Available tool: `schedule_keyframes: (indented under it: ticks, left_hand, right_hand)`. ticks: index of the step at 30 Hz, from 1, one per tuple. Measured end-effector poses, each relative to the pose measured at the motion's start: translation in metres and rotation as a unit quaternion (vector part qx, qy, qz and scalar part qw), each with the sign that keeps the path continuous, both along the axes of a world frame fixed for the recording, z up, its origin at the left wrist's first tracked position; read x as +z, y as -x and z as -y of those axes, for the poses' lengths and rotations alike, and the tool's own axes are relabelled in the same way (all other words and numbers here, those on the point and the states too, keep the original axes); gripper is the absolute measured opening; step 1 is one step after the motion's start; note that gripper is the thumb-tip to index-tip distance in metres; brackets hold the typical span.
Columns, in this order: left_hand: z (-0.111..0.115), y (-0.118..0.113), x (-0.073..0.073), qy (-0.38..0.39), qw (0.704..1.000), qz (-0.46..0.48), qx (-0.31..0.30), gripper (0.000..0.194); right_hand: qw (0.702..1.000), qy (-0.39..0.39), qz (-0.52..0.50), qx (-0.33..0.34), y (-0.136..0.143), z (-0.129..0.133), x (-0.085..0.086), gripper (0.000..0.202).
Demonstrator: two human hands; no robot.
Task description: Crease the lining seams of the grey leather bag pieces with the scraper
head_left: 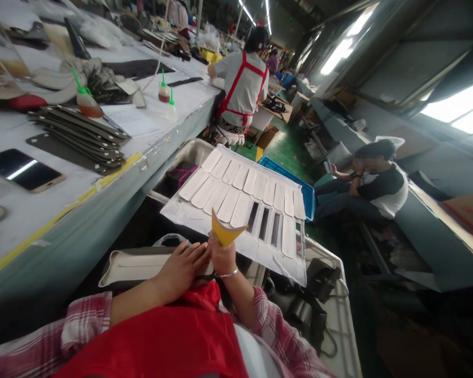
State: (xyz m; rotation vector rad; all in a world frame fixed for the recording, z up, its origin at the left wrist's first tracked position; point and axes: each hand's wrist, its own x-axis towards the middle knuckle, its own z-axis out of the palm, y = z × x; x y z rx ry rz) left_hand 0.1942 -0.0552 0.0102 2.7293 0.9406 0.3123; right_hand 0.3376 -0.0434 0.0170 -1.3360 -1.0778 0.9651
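Observation:
My right hand [223,258], with a bracelet at the wrist, is closed around a yellow piece with a V-shaped top [226,234]; its exact kind I cannot make out. My left hand [184,270] lies flat with fingers stretched, on or over a cream and dark panel [140,265] across my lap. The fingertips come close to my right hand. Just beyond both hands, a white board [173,209] carries rows of cream rounded strips [205,189]. Several dark strips [264,223] show among them near the board's right side.
A white bin [339,262] under the board holds black items [305,299]. Behind is a blue crate [309,197]. The left table [150,152] bears a phone [23,169], stacked dark pieces [82,139] and a green-tipped bottle [87,102]. One person [242,86] stands ahead; another [378,181] sits right.

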Motion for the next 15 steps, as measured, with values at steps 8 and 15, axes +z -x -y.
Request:
schedule_keyframes:
  ticks: [8,15]
  left_hand:
    - [-0.001,0.003,-0.006,-0.024,1.000,0.015,0.014,0.072]
    - [-0.001,0.002,-0.005,-0.020,1.000,0.017,0.016,0.075]
  right_hand:
    - [0.976,0.001,-0.213,-0.049,-0.006,-0.022,0.010,0.027]
    - [0.976,0.007,-0.216,-0.037,-0.001,-0.029,0.004,0.030]
